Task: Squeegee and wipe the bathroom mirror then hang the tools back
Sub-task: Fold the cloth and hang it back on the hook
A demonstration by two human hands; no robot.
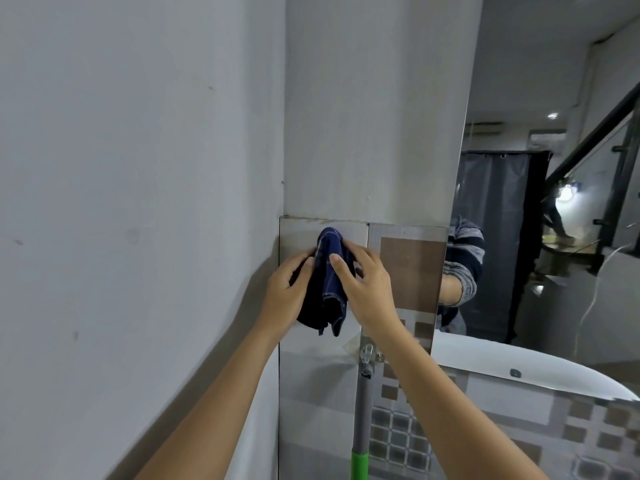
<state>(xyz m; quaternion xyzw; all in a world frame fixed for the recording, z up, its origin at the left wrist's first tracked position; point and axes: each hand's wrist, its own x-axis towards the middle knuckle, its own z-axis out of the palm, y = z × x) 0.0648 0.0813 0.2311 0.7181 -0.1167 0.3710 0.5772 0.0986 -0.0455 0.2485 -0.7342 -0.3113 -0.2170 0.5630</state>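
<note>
Both hands, left hand (289, 289) and right hand (363, 282), pinch a dark blue cloth (327, 282) against the tiled wall (408, 261), apparently hanging it up; releasing should follow.

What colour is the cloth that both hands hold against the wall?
Dark navy blue with thin pale lines; the cloth shows in the head view.
</note>
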